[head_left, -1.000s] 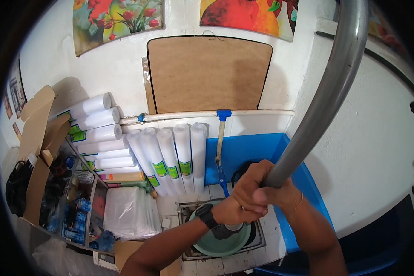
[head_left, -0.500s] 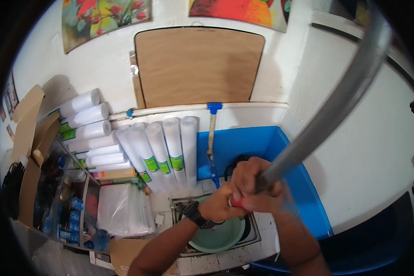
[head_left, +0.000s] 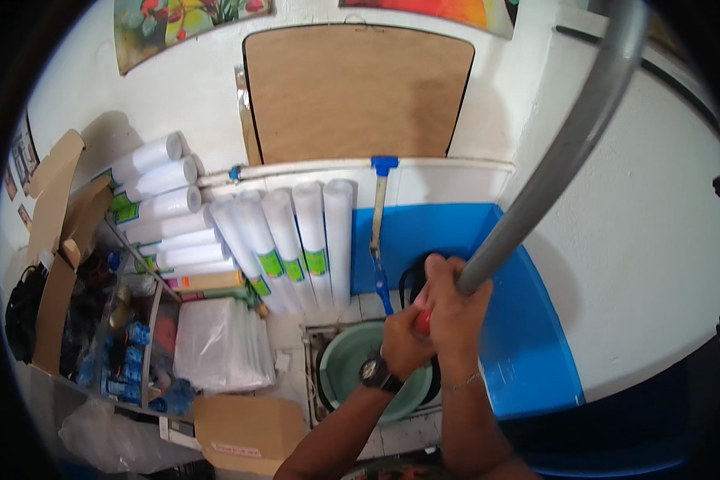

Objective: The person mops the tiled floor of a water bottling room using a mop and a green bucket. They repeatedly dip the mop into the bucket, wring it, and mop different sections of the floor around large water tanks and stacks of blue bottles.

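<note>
Above the green basin [head_left: 338, 356], the right hand [head_left: 454, 314] wraps closed round the gray pole [head_left: 558, 164], likely steadying it; the left hand [head_left: 406, 346] curls at a red piece [head_left: 423, 323], its hold unclear.

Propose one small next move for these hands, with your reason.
Perhaps firm the right hand's grip on the long, round grey pole before shifting the left hand: from the right hand, the pole slants up and rightward out of frame, so its length could swing.
</note>
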{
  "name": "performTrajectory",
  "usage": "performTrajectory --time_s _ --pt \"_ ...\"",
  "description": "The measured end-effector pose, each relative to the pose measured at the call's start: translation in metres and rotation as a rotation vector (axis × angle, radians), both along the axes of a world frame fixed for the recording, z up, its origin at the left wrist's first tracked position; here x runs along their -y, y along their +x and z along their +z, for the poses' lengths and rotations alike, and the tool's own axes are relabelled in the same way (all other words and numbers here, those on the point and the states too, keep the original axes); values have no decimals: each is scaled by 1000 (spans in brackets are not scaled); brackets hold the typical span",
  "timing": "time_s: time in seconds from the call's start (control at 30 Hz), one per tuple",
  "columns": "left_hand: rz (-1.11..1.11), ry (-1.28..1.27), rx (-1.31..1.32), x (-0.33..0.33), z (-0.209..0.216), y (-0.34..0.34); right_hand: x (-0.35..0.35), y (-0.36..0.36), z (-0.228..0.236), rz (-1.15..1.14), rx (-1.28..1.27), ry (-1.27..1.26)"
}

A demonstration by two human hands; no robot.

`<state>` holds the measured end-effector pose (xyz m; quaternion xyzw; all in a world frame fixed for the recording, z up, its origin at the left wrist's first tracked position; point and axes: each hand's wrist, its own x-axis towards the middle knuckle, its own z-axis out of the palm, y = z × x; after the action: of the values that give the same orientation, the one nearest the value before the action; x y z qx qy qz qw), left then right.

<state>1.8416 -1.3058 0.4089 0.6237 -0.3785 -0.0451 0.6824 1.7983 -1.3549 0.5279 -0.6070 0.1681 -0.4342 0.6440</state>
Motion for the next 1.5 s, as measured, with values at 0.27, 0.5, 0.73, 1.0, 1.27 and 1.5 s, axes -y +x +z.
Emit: performTrajectory --time_s 0.27,0.5,0.73,1.0,1.27,1.5 --pt "-733 -36 -182 -14 43 16 50 -15 12 853 411 -113" --pt "-1196 178 -169 -11 74 17 46 -44 39 1279 211 -93" --pt "-580 15 199 -10 33 7 33 -55 2 619 241 8" --pt "-127 -37 21 -6 3 -2 12 -12 -26 223 179 21" --pt "-680 -13 -11 -22 45 23 50 -14 8 814 215 -204" --pt "-929 111 81 -12 57 26 54 -13 36 1146 1 -517"
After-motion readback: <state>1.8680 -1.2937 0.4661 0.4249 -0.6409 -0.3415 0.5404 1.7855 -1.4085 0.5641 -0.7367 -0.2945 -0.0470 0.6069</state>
